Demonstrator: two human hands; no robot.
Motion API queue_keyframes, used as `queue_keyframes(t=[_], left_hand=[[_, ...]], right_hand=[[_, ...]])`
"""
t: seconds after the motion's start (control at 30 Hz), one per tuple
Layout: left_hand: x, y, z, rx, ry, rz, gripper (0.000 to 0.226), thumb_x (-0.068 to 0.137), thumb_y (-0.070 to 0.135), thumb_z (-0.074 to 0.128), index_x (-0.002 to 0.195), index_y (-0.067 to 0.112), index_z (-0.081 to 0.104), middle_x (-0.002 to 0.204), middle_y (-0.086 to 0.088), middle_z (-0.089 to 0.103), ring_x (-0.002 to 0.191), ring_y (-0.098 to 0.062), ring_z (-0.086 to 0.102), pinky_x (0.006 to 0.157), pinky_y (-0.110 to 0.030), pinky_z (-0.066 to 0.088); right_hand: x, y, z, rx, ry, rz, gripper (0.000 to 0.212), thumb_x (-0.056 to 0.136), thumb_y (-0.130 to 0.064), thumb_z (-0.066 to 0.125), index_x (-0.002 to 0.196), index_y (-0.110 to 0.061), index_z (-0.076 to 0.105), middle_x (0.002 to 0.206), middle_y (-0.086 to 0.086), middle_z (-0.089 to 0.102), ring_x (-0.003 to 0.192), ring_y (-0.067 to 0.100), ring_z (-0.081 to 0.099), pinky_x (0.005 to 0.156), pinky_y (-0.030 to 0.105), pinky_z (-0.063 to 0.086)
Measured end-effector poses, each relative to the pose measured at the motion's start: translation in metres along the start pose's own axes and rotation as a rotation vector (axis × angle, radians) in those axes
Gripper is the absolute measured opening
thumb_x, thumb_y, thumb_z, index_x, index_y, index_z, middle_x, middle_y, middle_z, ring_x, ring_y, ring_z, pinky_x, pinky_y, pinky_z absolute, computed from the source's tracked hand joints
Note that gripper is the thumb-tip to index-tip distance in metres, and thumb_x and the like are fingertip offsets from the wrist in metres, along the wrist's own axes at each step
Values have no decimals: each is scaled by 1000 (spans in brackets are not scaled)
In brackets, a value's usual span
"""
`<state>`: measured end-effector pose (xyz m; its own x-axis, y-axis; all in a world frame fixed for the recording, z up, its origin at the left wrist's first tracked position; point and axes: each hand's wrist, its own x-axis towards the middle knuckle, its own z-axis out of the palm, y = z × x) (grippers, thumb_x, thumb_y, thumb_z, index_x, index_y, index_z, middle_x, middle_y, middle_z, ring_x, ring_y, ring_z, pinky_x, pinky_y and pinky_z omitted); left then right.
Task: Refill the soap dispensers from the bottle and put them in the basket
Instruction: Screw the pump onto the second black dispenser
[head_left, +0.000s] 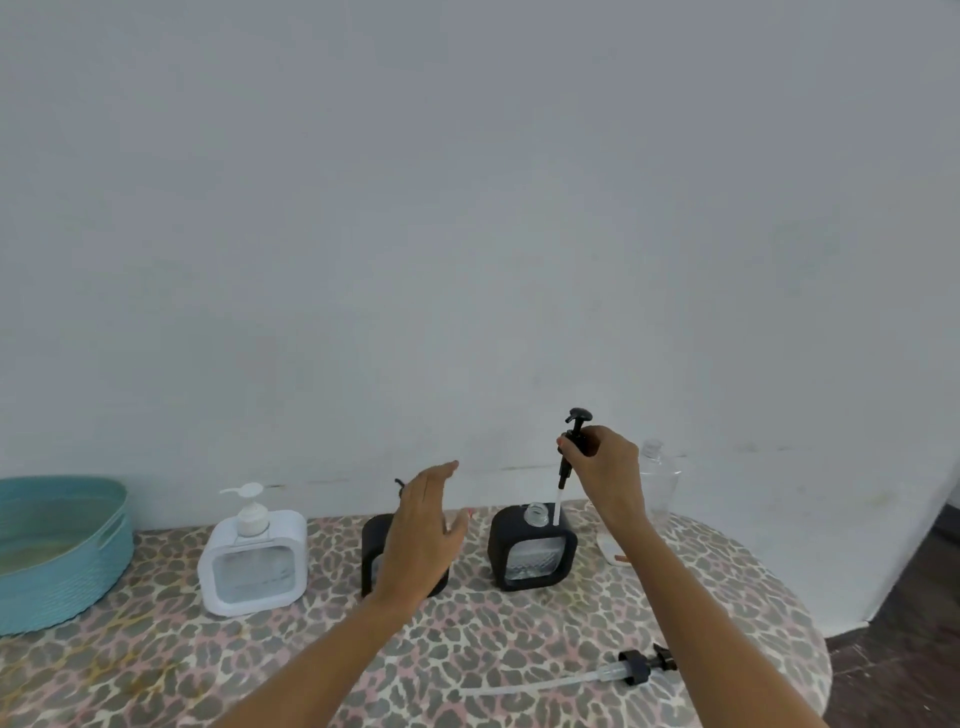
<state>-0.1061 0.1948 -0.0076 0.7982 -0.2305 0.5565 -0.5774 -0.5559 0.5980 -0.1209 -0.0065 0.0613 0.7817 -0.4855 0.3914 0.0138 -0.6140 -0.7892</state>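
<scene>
My right hand grips a black pump head lifted above an open black dispenser; the pump's white tube hangs beside the dispenser's clear neck. My left hand hovers open in front of a second black dispenser, hiding most of it. A white dispenser with its pump on stands to the left. The clear refill bottle stands behind my right hand by the wall. The teal basket sits at the far left.
A second black pump with a long clear tube lies on the leopard-print table near the front right. A small white object rests behind my right forearm. The wall runs along the table's back edge.
</scene>
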Motion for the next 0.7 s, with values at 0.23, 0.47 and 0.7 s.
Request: queue_keyframes(t=[0.23, 0.47, 0.7], left_hand=[[13, 8, 51, 64, -223, 15, 40, 93, 29, 47, 131, 22, 38, 133, 6, 44, 124, -9, 41, 98, -20, 39], [25, -8, 83, 64, -409, -137, 57, 92, 39, 48, 142, 22, 26, 152, 5, 26, 139, -11, 25, 112, -28, 28], [29, -18, 93, 51, -483, -124, 58, 91, 40, 49, 142, 21, 30, 150, 5, 29, 138, -11, 27, 111, -26, 25]], right_hand=[[9, 22, -4, 142, 42, 18, 16, 85, -19, 64, 94, -6, 66, 83, 3, 66, 75, 11, 60, 62, 6, 43], [18, 37, 8, 255, 80, 42, 14, 85, -20, 64, 95, -10, 67, 84, -1, 67, 78, 3, 60, 66, 0, 42], [21, 51, 22, 221, 44, 13, 13, 84, -20, 65, 93, -11, 67, 86, 1, 68, 80, 8, 62, 68, 3, 44]])
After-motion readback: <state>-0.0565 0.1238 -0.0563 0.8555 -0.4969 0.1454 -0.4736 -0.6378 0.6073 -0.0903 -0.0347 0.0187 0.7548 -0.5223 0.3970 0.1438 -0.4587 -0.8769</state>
